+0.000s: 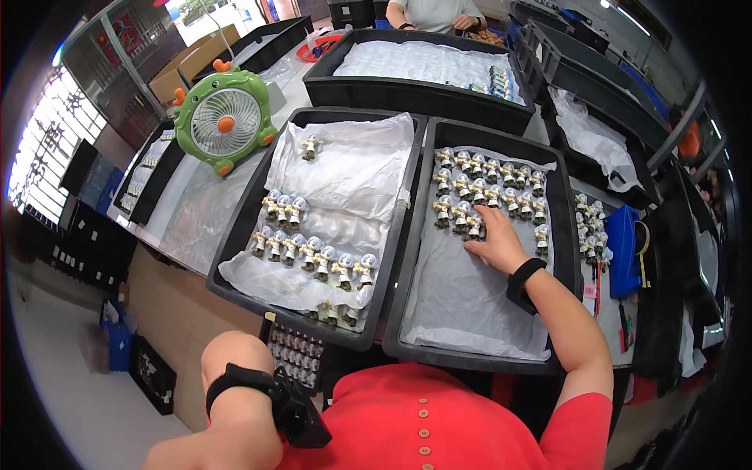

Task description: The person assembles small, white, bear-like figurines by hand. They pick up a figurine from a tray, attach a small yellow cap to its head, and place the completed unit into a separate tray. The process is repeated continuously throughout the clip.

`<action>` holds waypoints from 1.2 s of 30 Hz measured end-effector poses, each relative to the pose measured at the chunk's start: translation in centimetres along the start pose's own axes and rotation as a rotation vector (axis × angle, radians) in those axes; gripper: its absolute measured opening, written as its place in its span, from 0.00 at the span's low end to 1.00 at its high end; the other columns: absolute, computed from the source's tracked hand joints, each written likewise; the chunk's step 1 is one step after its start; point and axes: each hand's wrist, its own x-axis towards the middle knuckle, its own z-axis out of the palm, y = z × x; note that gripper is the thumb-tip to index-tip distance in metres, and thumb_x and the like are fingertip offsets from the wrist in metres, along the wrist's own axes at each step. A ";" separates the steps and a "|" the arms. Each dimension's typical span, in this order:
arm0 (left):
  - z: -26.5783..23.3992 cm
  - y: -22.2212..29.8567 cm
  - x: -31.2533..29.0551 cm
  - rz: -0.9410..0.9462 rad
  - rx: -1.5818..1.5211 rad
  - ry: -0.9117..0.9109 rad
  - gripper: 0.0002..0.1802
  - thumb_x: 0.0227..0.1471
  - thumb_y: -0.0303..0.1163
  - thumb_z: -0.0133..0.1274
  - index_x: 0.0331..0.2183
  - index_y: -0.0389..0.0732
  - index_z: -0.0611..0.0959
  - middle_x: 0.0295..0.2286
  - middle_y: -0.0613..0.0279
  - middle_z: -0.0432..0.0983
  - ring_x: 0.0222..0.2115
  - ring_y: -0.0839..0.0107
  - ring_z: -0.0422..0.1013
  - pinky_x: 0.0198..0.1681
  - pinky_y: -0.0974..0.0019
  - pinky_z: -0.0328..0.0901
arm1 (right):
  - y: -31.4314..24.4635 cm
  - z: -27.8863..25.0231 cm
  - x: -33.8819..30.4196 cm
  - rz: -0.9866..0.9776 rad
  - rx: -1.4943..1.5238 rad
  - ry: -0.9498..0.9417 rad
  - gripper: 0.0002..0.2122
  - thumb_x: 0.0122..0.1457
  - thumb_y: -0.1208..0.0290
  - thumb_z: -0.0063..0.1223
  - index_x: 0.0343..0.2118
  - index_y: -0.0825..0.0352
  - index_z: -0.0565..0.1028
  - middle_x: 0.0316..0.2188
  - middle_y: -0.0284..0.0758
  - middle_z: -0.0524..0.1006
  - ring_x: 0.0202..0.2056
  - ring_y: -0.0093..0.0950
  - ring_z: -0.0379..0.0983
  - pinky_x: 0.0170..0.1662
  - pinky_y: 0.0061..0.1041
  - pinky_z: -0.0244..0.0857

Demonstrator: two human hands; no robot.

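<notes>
My right hand [501, 244] reaches into the right black tray [565, 235], thumb and fingers closed around a small figurine [475, 228] at the front end of a group. The figurines there have pale blue-white hair, white clothes and dark lower parts, and lie in rows on a white sheet. My left hand [235, 352] is held low, in front of the left black tray [313, 327], above a dark band on my wrist. Its fingers are hidden, so whether it holds anything does not show. Several similar figurines [322, 262] lie in the left tray on white wrapping.
A green animal-shaped fan [225, 121] stands at the left. Another black tray [423, 94] lies behind, with a person beyond it. Loose figurines [591, 227], a blue bin [623, 251] and pens lie at the right. More figurines [294, 354] sit in a container below the left tray.
</notes>
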 end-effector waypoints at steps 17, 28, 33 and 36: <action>-3.7 -12.0 -16.4 -1.734 -0.216 0.703 0.27 0.54 0.28 0.47 0.55 0.40 0.60 0.46 0.62 0.63 0.44 0.75 0.65 0.47 0.70 0.61 | -8.2 -6.5 -1.9 -0.295 0.466 0.161 0.32 0.38 0.74 0.65 0.50 0.67 0.63 0.45 0.40 0.67 0.45 0.33 0.66 0.48 0.28 0.61; -3.8 -12.3 -17.8 -1.681 -0.314 0.808 0.22 0.54 0.27 0.48 0.50 0.43 0.63 0.42 0.63 0.67 0.42 0.75 0.67 0.44 0.70 0.64 | -7.0 -4.4 -1.4 -0.165 0.840 -0.016 0.31 0.43 0.78 0.62 0.52 0.64 0.60 0.50 0.37 0.66 0.50 0.31 0.65 0.53 0.28 0.58; -3.9 -12.1 -18.5 -1.692 -0.161 0.737 0.21 0.51 0.25 0.50 0.47 0.42 0.64 0.40 0.62 0.68 0.38 0.76 0.67 0.40 0.71 0.64 | -7.3 -3.8 -1.4 -0.147 0.890 -0.076 0.33 0.43 0.80 0.61 0.53 0.64 0.57 0.53 0.36 0.64 0.53 0.30 0.62 0.57 0.29 0.54; -3.9 -12.0 -18.4 -1.700 -0.117 0.722 0.22 0.51 0.25 0.51 0.47 0.42 0.64 0.39 0.61 0.67 0.37 0.76 0.67 0.39 0.72 0.65 | -7.4 -3.8 -1.4 -0.141 0.885 -0.083 0.34 0.42 0.81 0.61 0.53 0.63 0.57 0.53 0.36 0.63 0.54 0.30 0.61 0.57 0.30 0.54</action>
